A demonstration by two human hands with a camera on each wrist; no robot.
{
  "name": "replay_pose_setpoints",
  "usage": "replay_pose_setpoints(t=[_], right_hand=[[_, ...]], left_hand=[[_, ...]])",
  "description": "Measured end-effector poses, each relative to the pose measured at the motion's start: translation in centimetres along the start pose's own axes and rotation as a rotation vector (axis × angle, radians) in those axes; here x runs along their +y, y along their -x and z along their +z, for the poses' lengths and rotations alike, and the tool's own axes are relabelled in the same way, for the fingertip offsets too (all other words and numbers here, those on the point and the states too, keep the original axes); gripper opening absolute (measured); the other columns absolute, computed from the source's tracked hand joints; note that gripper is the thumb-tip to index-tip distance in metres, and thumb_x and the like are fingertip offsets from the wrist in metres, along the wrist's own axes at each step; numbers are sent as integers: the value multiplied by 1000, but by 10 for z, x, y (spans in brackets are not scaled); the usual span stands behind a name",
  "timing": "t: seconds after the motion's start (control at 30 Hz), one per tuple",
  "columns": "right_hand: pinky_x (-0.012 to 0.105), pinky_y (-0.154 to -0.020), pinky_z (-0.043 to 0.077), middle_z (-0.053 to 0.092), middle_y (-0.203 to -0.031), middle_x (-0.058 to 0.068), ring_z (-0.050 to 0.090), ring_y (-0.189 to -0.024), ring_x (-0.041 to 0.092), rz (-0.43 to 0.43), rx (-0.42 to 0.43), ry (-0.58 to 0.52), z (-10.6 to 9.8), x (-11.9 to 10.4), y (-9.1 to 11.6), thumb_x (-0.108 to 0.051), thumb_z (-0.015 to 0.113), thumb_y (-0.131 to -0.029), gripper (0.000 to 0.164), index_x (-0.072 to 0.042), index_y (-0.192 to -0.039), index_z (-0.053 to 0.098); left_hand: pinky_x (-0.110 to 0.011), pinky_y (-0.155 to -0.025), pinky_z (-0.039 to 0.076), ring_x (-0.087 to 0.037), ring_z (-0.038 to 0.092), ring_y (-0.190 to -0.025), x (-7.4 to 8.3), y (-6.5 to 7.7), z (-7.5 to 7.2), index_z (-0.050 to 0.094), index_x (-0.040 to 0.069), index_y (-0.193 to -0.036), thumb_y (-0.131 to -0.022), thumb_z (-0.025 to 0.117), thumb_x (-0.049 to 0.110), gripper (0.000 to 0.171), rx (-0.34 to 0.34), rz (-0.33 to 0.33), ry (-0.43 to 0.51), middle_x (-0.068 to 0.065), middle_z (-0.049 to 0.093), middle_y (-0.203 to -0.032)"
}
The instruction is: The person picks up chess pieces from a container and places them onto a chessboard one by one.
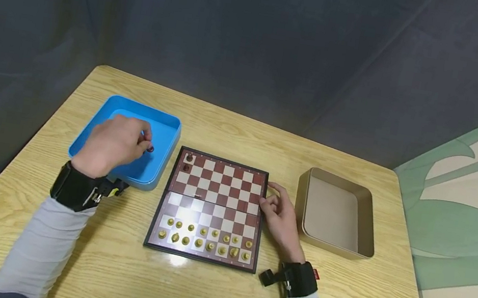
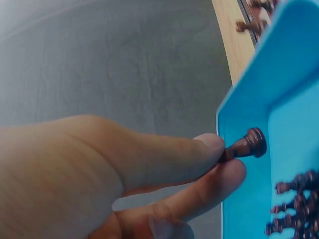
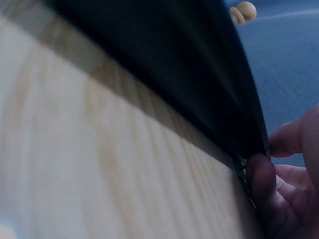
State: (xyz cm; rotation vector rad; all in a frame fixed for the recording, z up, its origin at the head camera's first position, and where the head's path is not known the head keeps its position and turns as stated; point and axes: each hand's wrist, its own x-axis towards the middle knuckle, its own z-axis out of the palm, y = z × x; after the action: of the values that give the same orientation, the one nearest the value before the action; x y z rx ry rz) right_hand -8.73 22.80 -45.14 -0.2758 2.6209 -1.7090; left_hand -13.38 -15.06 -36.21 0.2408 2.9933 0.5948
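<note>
Over the blue tray (image 1: 169,151), my left hand (image 1: 114,143) pinches a dark brown chess piece (image 2: 251,143) between fingertips and thumb. Its round base points away from the fingers, which hide its top. More dark chess pieces (image 2: 299,199) lie in the tray in the left wrist view. My right hand (image 1: 279,219) holds the right edge of the chessboard (image 1: 219,187), with thumb and a finger at the rim (image 3: 266,149). Gold pieces (image 1: 199,242) fill two rows at the board's near side. Two dark pieces (image 1: 189,157) stand at its far left corner.
A gold-coloured open tin (image 1: 333,212) stands on the wooden table (image 1: 118,275) to the right of my right hand. Dark cloth (image 1: 245,42) hangs behind the table's far edge. A green and cream patterned fabric (image 1: 469,224) lies beyond the right edge.
</note>
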Motion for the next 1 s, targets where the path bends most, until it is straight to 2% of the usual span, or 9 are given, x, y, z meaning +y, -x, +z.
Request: replay_pose_setpoints(t=[0.17,0.4,0.63,1.0], right_hand=[[22,-52,36,54,-74,20,45,-57,21,-1,-5,-8,-1,0,0,-3,53,-85,43,-4,-125,38],[23,-51,36,54,-74,20,46,-56,20,1,-4,-27,0,1,-1,-2,52,-84,44,-4,-125,38],[23,-52,37,54,-74,22,46,-55,21,3,-6,-43,6,-1,-1,-2,53,-84,43,-4,-125,38],[24,-51,37,54,-74,21,46,-55,20,0,-24,-48,10,-5,-1,-2,52,-85,44,-5,-126,37]], left_hand=[[-31,-44,39,-17,53,-61,10,-3,4,61,17,-87,-80,62,26,12,15,47,45,2,60,-75],[-30,-39,36,-15,48,-52,27,-14,10,60,18,-87,-81,60,24,8,53,115,80,3,60,-78],[-30,-39,36,-15,48,-56,42,-22,12,60,19,-86,-81,60,24,8,50,123,116,4,58,-79],[-29,-40,38,-14,48,-55,56,-29,17,60,20,-83,-81,60,24,4,5,134,97,6,56,-75]])
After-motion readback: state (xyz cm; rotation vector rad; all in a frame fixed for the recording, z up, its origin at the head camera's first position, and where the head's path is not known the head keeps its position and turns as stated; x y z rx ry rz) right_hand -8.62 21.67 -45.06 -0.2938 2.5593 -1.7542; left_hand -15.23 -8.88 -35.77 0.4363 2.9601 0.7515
